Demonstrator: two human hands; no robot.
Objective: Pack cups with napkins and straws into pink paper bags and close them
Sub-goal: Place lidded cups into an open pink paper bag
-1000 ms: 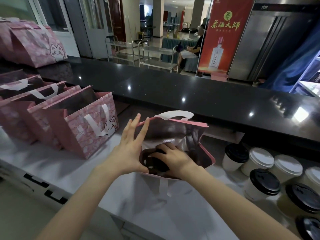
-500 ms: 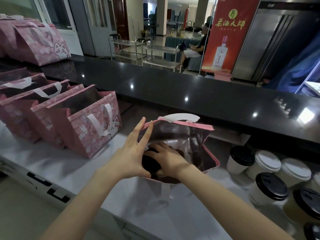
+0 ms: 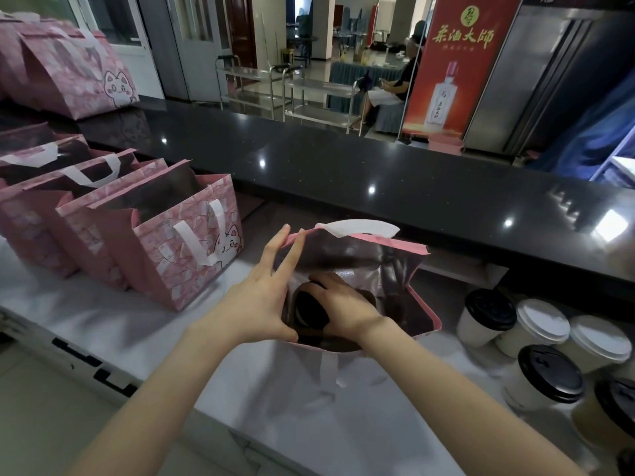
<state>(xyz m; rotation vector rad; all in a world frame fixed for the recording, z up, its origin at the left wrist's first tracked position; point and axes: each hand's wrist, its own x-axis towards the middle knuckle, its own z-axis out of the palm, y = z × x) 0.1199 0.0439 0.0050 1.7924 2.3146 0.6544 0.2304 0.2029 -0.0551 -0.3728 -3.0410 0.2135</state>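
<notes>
An open pink paper bag [image 3: 417, 305] with white handles stands on the white counter in front of me. My right hand [image 3: 343, 305] reaches down inside it and grips a cup with a black lid [image 3: 307, 309]. My left hand [image 3: 263, 295] presses against the bag's left rim, thumb at the near edge, fingers spread upward and touching the far rim. The cup's body is hidden inside the bag.
Several open pink cat-print bags [image 3: 178, 249] stand in a row at the left. A closed pink bag [image 3: 68, 70] sits on the raised black counter [image 3: 378, 173]. Several lidded paper cups [image 3: 539, 338], black and white lids, cluster at the right. A person sits in the background.
My right hand has sunk a little deeper into the bag with the cup. My left hand's fingers have risen to the bag's far rim.
</notes>
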